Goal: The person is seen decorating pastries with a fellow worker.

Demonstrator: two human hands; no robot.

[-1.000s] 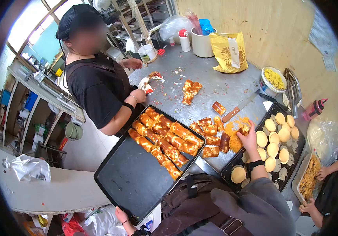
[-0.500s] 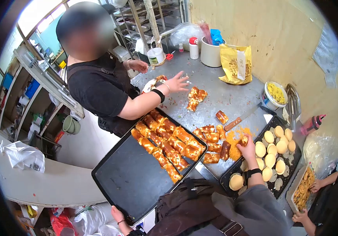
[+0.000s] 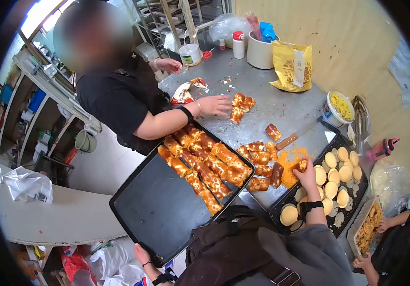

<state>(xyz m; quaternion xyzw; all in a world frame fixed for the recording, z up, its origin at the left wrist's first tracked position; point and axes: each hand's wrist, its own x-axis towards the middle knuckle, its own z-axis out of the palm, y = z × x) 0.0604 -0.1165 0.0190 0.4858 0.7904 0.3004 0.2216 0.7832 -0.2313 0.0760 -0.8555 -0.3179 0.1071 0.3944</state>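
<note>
My left hand [image 3: 142,255] is closed on the near-left edge of a black baking tray [image 3: 155,221]. Brown glazed bread rolls [image 3: 207,178] lie in rows along the tray's far side. Between the fingers of my right hand [image 3: 306,177] is a short piece of bread roll [image 3: 302,165], held just above a heap of orange shredded topping [image 3: 288,170]. Several cut roll pieces [image 3: 261,158] lie beside the heap. A knife with a wooden handle [image 3: 287,141] rests behind them. To the right, a second dark tray [image 3: 283,202] carries round pale cakes [image 3: 331,189].
Across the table, a co-worker's hand [image 3: 216,105] reaches toward joined rolls [image 3: 241,107]. Another person's hands hold a container of shredded filling [image 3: 368,228] at right. A yellow bag [image 3: 292,66], a white pot [image 3: 260,51] and a tub of yellow filling [image 3: 339,107] stand at the back.
The co-worker's hand has lowered toward the joined rolls. My right hand still holds its roll piece and has shifted little. The whole view has tilted slightly.
</note>
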